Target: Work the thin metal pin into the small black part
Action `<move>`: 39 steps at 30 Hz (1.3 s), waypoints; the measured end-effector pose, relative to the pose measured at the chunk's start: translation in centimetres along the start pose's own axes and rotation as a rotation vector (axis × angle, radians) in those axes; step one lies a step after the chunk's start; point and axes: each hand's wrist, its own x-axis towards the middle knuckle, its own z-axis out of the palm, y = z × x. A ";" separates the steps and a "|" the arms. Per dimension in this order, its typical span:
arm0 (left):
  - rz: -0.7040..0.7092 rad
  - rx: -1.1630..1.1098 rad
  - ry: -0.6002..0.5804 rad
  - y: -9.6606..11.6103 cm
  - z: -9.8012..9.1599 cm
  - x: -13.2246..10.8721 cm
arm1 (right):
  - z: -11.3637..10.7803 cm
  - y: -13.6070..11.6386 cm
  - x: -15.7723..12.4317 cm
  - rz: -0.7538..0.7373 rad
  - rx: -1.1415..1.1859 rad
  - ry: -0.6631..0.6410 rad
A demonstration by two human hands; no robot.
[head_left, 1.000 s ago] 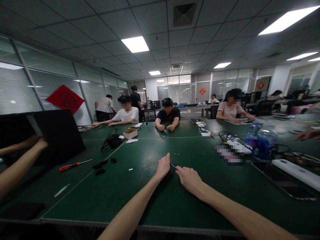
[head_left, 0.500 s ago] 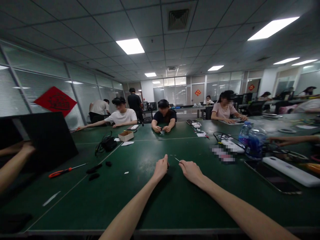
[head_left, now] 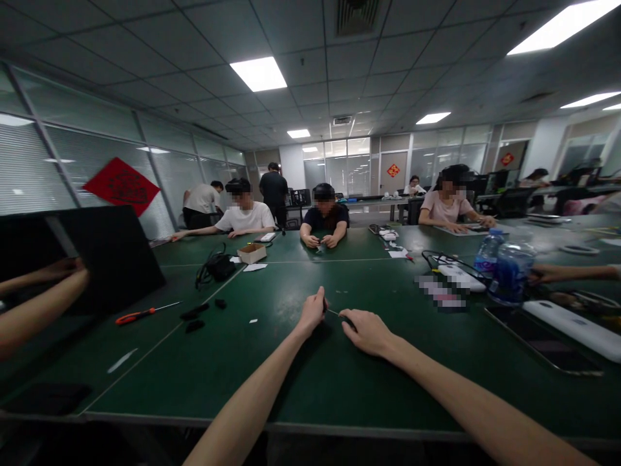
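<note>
Over the green table my right hand (head_left: 369,331) is closed on a small screwdriver (head_left: 332,313), its thin metal shaft reaching left from a dark grip mostly hidden by the fingers. Opposite it, my left hand (head_left: 312,314) is closed with the thumb up, around a small dark piece (head_left: 325,303) that barely shows at the thumb. The shaft's tip meets or nearly meets that piece; contact cannot be made out.
An orange-handled screwdriver (head_left: 134,316) and black pieces (head_left: 195,326) lie to the left, near another person's arm (head_left: 46,304) and a black panel (head_left: 114,259). On the right are a phone (head_left: 543,341), a white device (head_left: 579,329) and bottles (head_left: 512,272). An open box (head_left: 252,254) stands farther back.
My right hand has turned the screwdriver's shaft down and left, bringing its tip to the left hand. The whole view has shifted slightly, with table things appearing farther right.
</note>
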 end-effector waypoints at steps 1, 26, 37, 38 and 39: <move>-0.006 -0.022 -0.010 -0.2 0.0 0.2 | 0.0 0.0 0.0 -0.020 -0.001 0.005; 0.080 -0.010 -0.094 -1.1 0.3 0.5 | -0.9 -0.2 -0.4 -0.024 -0.033 0.006; 0.290 0.297 0.040 -1.4 0.3 0.2 | 0.6 0.1 -0.4 -0.053 -0.153 0.009; 0.286 0.297 0.048 -1.4 0.4 0.2 | 0.7 0.0 -0.4 -0.050 -0.153 0.011; 0.287 0.297 0.055 -1.5 0.4 0.3 | 0.8 0.0 -0.4 -0.047 -0.150 0.014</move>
